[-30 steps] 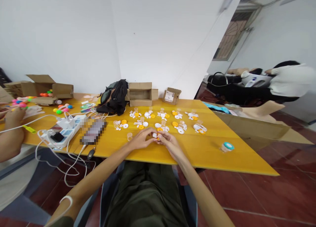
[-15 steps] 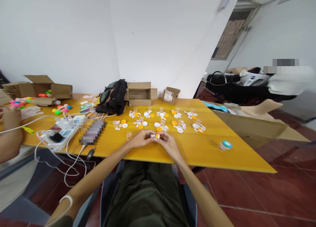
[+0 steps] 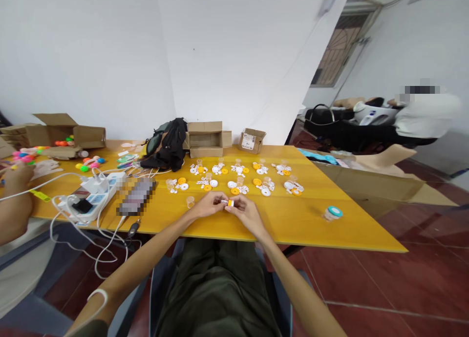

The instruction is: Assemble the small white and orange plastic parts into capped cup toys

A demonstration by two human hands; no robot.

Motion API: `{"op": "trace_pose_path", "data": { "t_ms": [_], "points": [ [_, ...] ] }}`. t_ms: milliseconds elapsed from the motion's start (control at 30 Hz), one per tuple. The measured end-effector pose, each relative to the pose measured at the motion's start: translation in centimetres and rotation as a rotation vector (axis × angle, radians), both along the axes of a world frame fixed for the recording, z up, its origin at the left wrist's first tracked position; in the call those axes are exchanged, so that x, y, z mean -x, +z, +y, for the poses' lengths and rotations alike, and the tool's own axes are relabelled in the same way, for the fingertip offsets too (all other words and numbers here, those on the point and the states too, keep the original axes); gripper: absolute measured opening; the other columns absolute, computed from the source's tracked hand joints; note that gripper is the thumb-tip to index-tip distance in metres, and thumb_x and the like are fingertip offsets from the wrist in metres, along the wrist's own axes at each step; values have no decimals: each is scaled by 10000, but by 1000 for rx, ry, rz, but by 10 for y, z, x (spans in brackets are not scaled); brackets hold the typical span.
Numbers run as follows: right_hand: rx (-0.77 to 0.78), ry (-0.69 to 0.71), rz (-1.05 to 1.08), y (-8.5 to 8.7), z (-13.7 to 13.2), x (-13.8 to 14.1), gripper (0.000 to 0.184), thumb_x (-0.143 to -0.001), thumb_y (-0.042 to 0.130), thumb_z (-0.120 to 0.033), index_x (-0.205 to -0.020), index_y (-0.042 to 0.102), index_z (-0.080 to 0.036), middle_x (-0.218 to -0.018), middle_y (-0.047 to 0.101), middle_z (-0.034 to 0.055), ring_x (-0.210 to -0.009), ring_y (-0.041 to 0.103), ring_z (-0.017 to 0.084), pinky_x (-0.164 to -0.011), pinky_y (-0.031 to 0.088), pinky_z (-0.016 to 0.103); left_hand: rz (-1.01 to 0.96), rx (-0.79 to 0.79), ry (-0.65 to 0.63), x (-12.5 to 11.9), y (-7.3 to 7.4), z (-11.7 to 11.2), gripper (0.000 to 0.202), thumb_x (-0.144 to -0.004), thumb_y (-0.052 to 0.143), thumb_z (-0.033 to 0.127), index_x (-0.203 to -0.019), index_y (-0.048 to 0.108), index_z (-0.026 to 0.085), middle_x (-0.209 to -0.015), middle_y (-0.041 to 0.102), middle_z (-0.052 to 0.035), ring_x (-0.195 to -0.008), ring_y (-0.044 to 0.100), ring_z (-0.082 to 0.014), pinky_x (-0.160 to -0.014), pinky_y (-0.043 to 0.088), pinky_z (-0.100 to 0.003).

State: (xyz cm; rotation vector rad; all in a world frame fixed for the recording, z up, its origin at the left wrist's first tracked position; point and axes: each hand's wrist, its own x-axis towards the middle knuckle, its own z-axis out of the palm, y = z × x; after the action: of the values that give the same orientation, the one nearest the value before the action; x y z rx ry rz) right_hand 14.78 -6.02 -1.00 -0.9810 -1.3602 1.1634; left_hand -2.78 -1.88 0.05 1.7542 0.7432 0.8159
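Above the front of the yellow table (image 3: 278,224), my left hand (image 3: 210,205) and my right hand (image 3: 248,212) meet, fingers closed. Between the fingertips is a small orange-and-white plastic piece (image 3: 230,203), gripped by my right hand. A small white part (image 3: 223,201) shows at my left fingertips; it is too small to make out fully, and whether the two pieces join is unclear. Just left of my left hand stands a small clear cup (image 3: 190,201). Beyond both hands lie clusters of orange discs (image 3: 235,191), white discs (image 3: 266,192) and small white pieces with clear cups.
A teal-lidded jar (image 3: 334,212) stands at the right. To the left are a power strip (image 3: 104,193) with loose cables, a phone (image 3: 137,198) and a co-worker's arm (image 3: 16,200). A black bag (image 3: 172,144) and open cardboard boxes (image 3: 205,151) line the wall.
The whole view has shifted slightly. My fingers have moved a little around the orange-and-white piece, and less of the white part shows at my left fingertips. The other parts lie as before.
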Motion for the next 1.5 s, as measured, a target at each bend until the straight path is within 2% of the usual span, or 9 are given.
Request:
{"op": "trace_pose_path", "data": {
  "t_ms": [300,433,600,800,900,1000,1333,1500],
  "points": [
    [-4,-80,-9,-3,-1,3,386,-598,852,-533,-757,672,-231,-732,747,32,-705,714,240,-687,575,366,-21,-41,20,-5,2,-3,366,-790,749,501,-765,667,145,-709,647,-11,-637,554,-120,-634,439,-239],
    [-9,-34,6,-4,0,1,369,-611,848,-525,-758,678,-232,-739,752,34,-721,714,238,-716,579,372,-63,9,-2,-5,2,-4,420,-771,768,552,-768,671,143,-681,637,-10,-613,550,-116,-616,436,-237],
    [-3,-85,-19,-5,-1,4,389,-599,849,-543,-740,656,-236,-705,735,31,-675,702,236,-675,571,365,-104,79,-15,-6,2,-2,485,-690,823,599,-739,669,141,-663,632,-10,-604,550,-115,-625,440,-243],
    [1,-19,10,0,-2,2,377,-608,853,-532,-750,664,-239,-739,756,31,-735,723,242,-726,580,367,-113,131,-28,-5,4,-2,494,-676,832,604,-736,667,142,-630,622,-4,-580,539,-108,-603,425,-238],
    [6,-46,14,0,-2,3,389,-584,862,-536,-738,660,-241,-722,748,27,-714,720,242,-706,583,368,-120,129,-21,-5,4,-1,504,-661,839,611,-720,663,142,-614,617,3,-565,531,-101,-592,422,-232],
    [3,-76,6,-1,-1,4,383,-578,865,-524,-736,663,-239,-723,746,30,-702,717,242,-697,584,369,-103,117,-8,-6,2,0,478,-667,844,584,-728,674,141,-630,628,-1,-574,538,-103,-596,426,-232],
    [-13,-40,13,-3,-1,1,354,-605,855,-508,-761,696,-233,-751,752,39,-733,712,245,-716,583,373,-88,115,10,-5,0,1,451,-672,833,566,-744,700,141,-641,638,-10,-577,518,-107,-593,408,-236],
    [-29,-48,-25,-5,0,-4,328,-631,843,-493,-790,722,-233,-753,748,30,-717,688,225,-710,570,357,-50,66,71,-1,1,0,393,-746,778,528,-810,739,142,-653,647,-14,-565,509,-109,-588,410,-239]
  ]
}}
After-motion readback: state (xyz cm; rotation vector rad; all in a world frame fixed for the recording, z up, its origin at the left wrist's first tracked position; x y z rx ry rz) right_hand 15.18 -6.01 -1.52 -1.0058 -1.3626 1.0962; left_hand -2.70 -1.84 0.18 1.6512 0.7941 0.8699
